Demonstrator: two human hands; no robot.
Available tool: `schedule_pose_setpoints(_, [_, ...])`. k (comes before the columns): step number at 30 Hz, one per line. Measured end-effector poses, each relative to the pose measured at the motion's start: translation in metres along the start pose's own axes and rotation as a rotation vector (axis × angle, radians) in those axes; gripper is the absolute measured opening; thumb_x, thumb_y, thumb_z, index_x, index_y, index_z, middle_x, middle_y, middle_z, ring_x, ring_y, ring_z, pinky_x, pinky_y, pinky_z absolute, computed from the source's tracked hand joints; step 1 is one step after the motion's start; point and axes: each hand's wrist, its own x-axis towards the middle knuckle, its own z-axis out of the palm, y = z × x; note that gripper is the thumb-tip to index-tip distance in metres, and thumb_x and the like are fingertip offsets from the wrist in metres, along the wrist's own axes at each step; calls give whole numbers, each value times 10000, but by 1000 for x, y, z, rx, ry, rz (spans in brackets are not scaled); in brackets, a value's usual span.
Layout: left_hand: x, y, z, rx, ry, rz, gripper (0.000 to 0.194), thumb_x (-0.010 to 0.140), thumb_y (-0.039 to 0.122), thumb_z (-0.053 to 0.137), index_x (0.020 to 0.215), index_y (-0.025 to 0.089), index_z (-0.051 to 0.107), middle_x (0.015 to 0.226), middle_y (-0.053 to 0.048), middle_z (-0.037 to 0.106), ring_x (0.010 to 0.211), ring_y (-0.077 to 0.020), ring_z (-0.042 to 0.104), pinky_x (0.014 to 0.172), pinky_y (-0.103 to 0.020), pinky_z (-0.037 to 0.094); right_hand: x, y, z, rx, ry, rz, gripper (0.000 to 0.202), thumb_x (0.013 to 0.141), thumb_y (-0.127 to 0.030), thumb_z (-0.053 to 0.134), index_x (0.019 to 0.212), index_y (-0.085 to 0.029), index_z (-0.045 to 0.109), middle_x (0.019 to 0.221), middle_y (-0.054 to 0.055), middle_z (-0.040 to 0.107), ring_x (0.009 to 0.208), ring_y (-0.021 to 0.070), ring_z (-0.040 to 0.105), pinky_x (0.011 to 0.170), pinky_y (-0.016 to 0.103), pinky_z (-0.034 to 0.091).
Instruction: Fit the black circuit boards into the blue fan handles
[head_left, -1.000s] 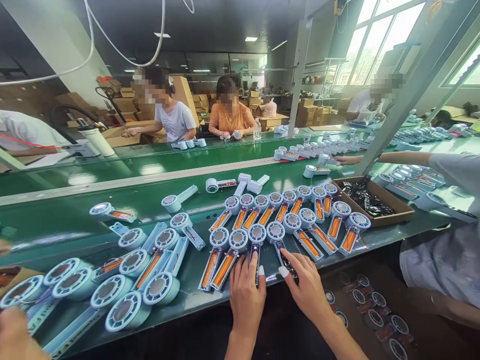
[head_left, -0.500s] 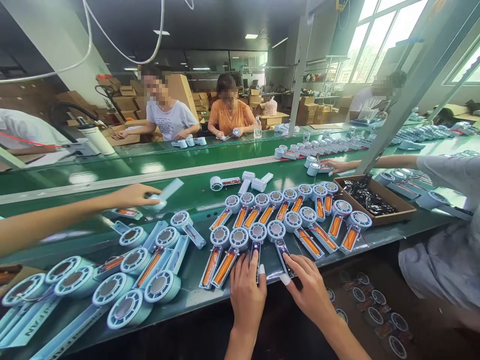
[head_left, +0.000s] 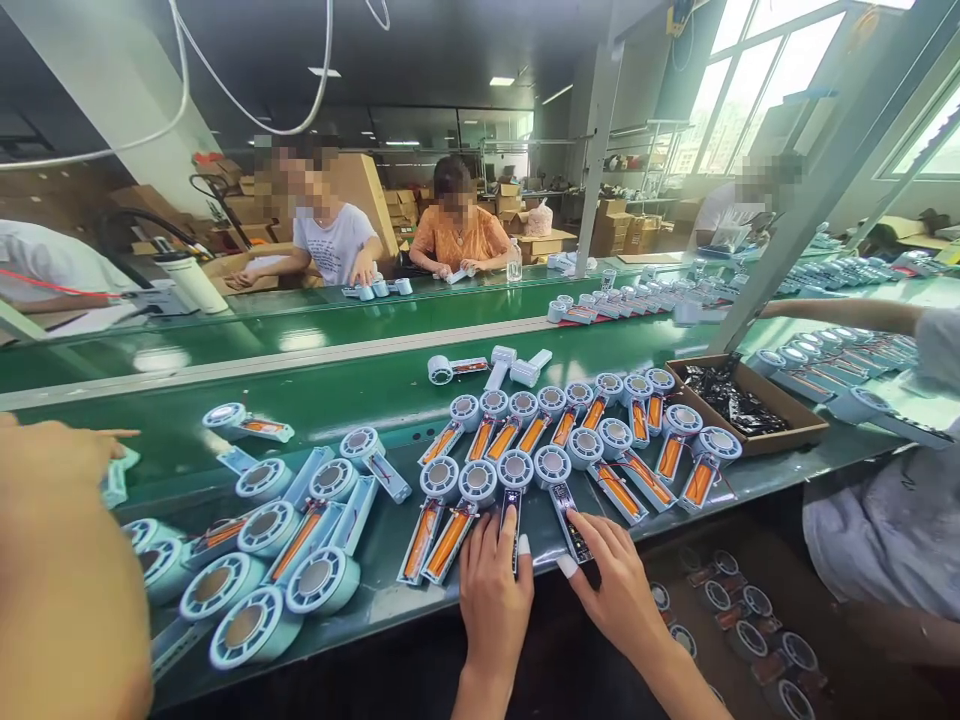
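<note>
My left hand (head_left: 495,575) lies over the handle of a light-blue handheld fan (head_left: 515,468), its fingers pressing on the black circuit board (head_left: 512,503) set in it. Beside it, my right hand (head_left: 619,570) grips the handle of a second handheld fan (head_left: 553,465) at its lower end. A black circuit board (head_left: 568,512) shows in that handle too. White covers sit on both thumb tips. Around my hands lie several opened fans with orange-wrapped cells, such as the fan (head_left: 450,535) to the left and the fan (head_left: 621,485) to the right.
A cardboard box (head_left: 784,438) of small black parts stands at the right. A co-worker's arm (head_left: 67,560) reaches in at the left, near more fans (head_left: 247,625). Another arm (head_left: 840,313) crosses the right side. Two people sit beyond the green conveyor belt (head_left: 337,365).
My hands stay on the same two fans. The left co-worker's arm has pulled back toward the near left, leaving a fan on the belt. The right co-worker's hand has moved rightward, behind the post.
</note>
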Motion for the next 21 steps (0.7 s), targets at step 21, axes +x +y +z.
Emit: schedule_pose_setpoints(21, [4, 1, -31, -650, -294, -223, 554, 1067, 410, 152, 1482, 225, 468, 1463, -117, 593, 1355, -248, 555, 1106, -471, 475, 21, -39, 14, -284, -56, 128, 550, 902, -440, 615, 1397, -223, 514, 1400, 227, 536, 1140, 393, 640, 865, 538, 564])
